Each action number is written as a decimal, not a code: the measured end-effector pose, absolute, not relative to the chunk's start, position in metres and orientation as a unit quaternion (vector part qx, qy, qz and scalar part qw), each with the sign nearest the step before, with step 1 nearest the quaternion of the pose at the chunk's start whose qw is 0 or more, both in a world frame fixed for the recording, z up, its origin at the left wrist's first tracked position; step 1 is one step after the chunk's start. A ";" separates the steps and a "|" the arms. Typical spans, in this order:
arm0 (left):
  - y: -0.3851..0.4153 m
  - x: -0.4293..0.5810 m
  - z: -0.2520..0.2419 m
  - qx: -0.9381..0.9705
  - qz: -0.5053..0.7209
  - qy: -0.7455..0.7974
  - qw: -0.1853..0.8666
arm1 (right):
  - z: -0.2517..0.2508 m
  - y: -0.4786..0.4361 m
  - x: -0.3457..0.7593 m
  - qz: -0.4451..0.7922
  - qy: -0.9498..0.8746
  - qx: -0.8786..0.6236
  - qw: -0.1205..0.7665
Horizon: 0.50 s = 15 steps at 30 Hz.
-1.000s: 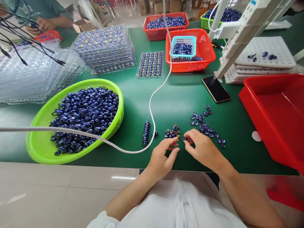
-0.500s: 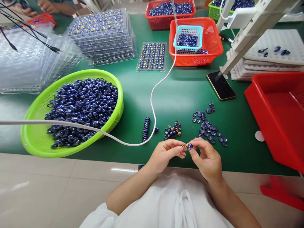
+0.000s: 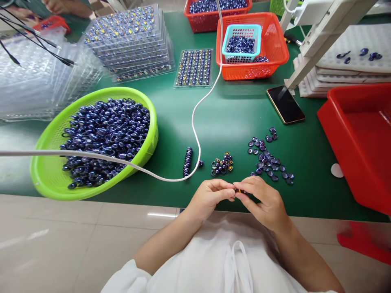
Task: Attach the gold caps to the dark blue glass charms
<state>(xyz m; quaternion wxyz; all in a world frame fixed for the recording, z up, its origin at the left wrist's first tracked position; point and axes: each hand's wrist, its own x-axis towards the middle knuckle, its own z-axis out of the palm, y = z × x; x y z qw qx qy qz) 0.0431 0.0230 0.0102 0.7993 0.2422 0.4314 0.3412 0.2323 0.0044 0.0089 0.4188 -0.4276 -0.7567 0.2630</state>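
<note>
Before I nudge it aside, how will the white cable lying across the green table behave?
The white cable probably flexes rather than slides as one piece: it already lies in loose curves. Pushing its loop would likely sweep the short row of blue pieces beside it. It also crosses the green basket, so tugging may drag there.

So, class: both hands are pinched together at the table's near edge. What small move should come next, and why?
Probably set the small piece on the little pile of finished pieces just ahead. The left hand and right hand meet fingertip to fingertip on it, so pressing it together looks almost done. Loose blue caps lie to the right.
</note>
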 end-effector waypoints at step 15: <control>0.019 0.032 0.020 0.412 0.293 0.464 0.727 | 0.005 0.000 0.229 0.258 -0.763 -0.436 0.402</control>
